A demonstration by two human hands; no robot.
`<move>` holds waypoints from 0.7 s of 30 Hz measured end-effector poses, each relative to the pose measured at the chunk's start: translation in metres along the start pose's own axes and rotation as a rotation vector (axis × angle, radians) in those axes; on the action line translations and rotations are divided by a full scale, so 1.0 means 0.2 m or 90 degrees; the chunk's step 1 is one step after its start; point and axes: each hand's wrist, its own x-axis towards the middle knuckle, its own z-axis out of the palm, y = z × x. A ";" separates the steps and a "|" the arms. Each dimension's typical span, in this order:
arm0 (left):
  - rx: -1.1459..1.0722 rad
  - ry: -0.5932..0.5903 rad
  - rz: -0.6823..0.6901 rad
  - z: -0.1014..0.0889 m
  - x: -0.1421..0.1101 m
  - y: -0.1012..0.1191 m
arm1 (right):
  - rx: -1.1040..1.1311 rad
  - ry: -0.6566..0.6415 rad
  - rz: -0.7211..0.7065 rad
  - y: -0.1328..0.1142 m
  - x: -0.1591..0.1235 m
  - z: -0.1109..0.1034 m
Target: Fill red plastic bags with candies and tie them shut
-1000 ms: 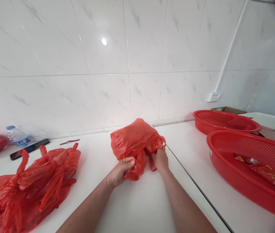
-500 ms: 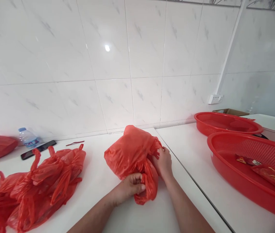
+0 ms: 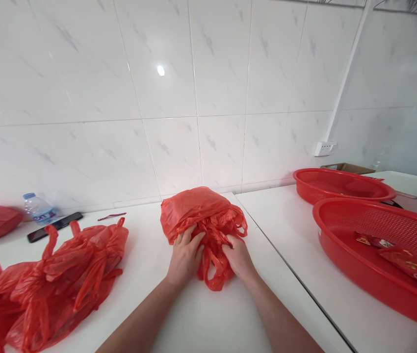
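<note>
A filled red plastic bag (image 3: 197, 206) lies on the white table in front of me, its crumpled mouth and handle loops turned toward me. At the near left of this bag is my left hand (image 3: 185, 255), its fingertips tucked into the gathered plastic and its thumb curled over a fold. My right hand (image 3: 238, 256) is closed on the bunched plastic at the right of the mouth, fingers partly hidden. One loop hangs down between the two hands. What the bag contains cannot be seen.
Several tied red bags (image 3: 65, 274) lie on the left. Behind them are a phone (image 3: 56, 227), a water bottle (image 3: 39, 210) and a red strip (image 3: 112, 216). Two red baskets (image 3: 374, 284) stand on the right, the nearer holding red packets (image 3: 407, 260). A tiled wall (image 3: 171, 152) rises behind.
The bag has turned and settled lower, its mouth now facing me. My left hand has moved up from the lower loop to the gathered plastic; my right hand has come down and left.
</note>
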 end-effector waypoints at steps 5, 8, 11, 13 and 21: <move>0.021 -0.085 -0.029 0.18 0.14 -0.02 | 0.123 0.026 0.055 -0.03 0.02 -0.07; 0.008 -0.052 -0.072 0.26 0.22 -0.03 | 0.224 -0.001 0.078 -0.08 0.01 -0.13; -0.011 0.003 -0.118 0.28 0.26 -0.05 | 0.319 -0.042 0.084 -0.14 0.00 -0.18; -0.028 0.050 -0.139 0.26 0.24 -0.05 | 0.401 -0.084 0.101 -0.16 -0.01 -0.20; -0.177 0.188 -0.094 0.03 0.03 0.04 | 0.391 -0.157 0.167 -0.06 0.02 -0.15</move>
